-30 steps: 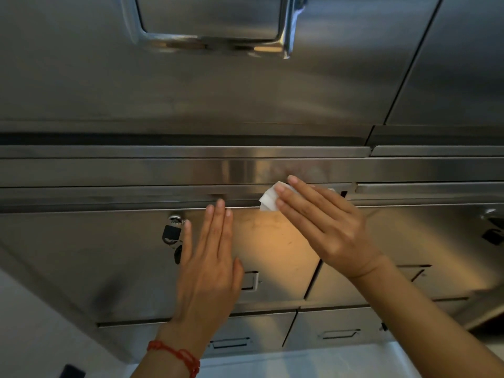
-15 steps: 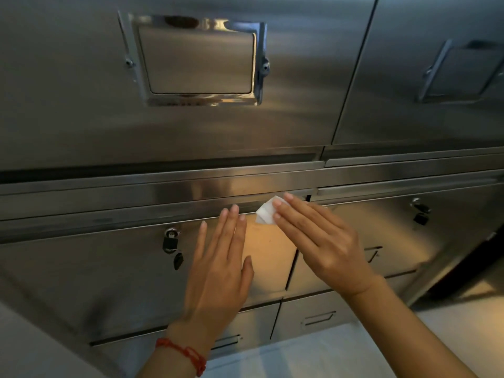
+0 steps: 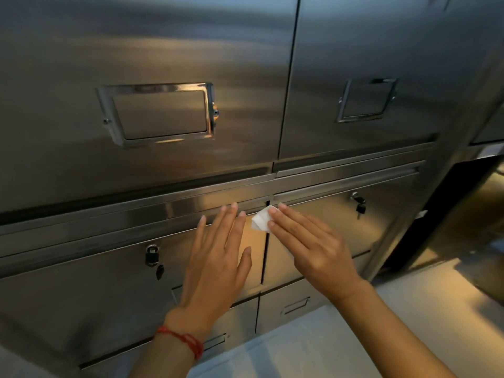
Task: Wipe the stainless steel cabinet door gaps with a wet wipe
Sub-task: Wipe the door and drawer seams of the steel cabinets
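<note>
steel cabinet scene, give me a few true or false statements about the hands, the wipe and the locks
1. The right hand presses a folded white wet wipe near the top of the vertical gap between two lower stainless steel doors. True.
2. The left hand holds the wipe. False: it lies flat and open, holding nothing.
3. A red string bracelet is on the left wrist. True.
4. The small black padlock hangs on an upper door. False: it hangs on the lower left door.

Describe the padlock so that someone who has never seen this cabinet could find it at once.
Start at the steel cabinet and its lower row of doors. On the door under the left hand, near that door's top edge, hangs a small dark padlock with a key below it. The neighbouring door on the right has a built-in lock with keys, not a hanging padlock.
</note>
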